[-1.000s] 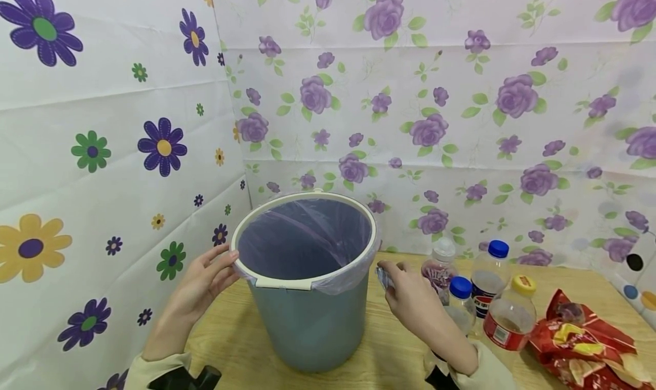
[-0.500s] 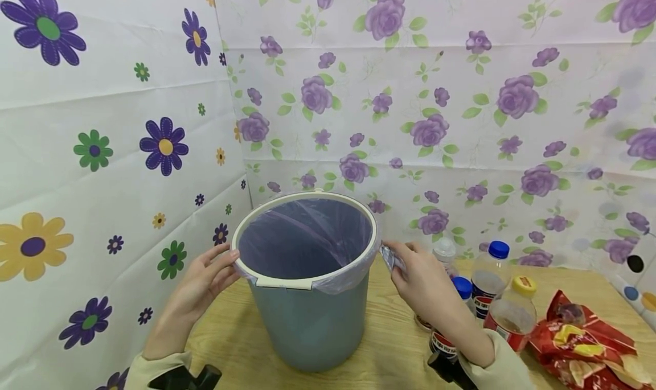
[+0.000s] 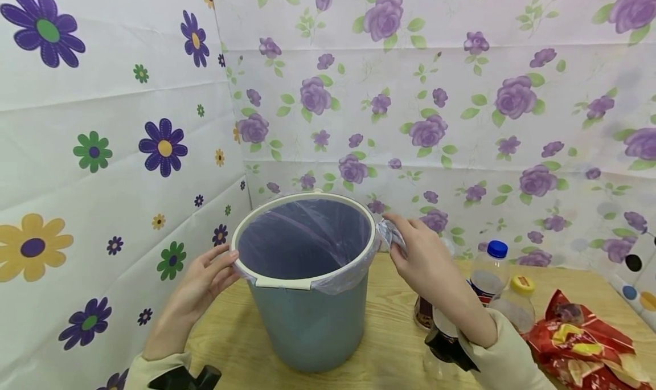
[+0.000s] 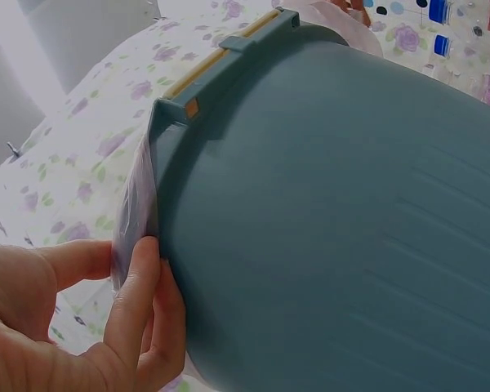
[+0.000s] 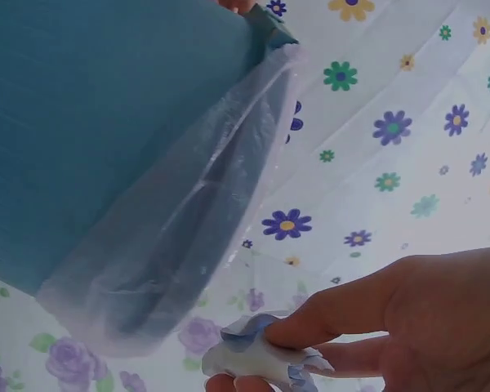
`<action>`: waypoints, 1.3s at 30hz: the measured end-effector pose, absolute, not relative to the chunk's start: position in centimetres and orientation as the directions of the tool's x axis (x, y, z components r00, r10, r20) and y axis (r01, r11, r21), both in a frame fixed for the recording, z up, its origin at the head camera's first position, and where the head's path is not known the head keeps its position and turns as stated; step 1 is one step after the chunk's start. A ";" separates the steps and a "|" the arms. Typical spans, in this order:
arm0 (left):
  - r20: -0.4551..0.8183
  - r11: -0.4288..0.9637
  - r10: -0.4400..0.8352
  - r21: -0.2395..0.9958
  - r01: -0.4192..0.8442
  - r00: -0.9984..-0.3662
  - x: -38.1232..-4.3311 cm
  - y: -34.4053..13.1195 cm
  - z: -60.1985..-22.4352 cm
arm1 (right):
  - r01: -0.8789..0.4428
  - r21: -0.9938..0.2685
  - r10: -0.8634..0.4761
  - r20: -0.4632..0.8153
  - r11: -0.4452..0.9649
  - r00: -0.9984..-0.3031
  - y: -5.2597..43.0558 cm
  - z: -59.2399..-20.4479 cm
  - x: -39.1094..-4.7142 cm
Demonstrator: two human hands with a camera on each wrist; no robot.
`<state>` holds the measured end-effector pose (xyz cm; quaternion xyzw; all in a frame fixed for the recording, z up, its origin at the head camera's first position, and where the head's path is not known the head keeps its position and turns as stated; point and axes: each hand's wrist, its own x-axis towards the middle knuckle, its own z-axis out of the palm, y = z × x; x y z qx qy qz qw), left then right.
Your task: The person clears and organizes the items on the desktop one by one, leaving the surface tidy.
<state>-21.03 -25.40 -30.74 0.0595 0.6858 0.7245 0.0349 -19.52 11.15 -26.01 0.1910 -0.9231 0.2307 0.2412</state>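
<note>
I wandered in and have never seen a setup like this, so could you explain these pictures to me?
There is no robot here: a person works bare-handed. The wide picture is taken from the person's head, looking forward and down; the two smaller ones are taken from the left and right wrists. On the wooden table stands a blue-grey bin lined with a thin plastic bag. The left hand grips the bin at its edge; the right hand holds a crumpled pale scrap beside it. Further right are plastic bottles and a red packet.
</note>
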 end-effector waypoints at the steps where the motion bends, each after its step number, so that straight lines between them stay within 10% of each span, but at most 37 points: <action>1: 0.039 -0.054 0.131 0.998 0.032 -0.991 -21.1 -25.4 -30.7 | -0.469 -0.328 -0.247 0.536 0.820 -0.807 11.0 -25.7 -19.6; 22: 0.040 -0.019 0.117 0.999 0.038 -0.992 -21.3 -25.5 -31.0 | -0.633 -0.284 -0.410 0.561 0.721 -0.719 8.6 -22.5 -21.7; 39: 0.043 -0.044 0.130 0.998 0.038 -0.991 -21.2 -25.5 -31.0 | -0.507 -0.340 -0.205 0.634 0.792 -0.746 14.0 -26.3 -19.5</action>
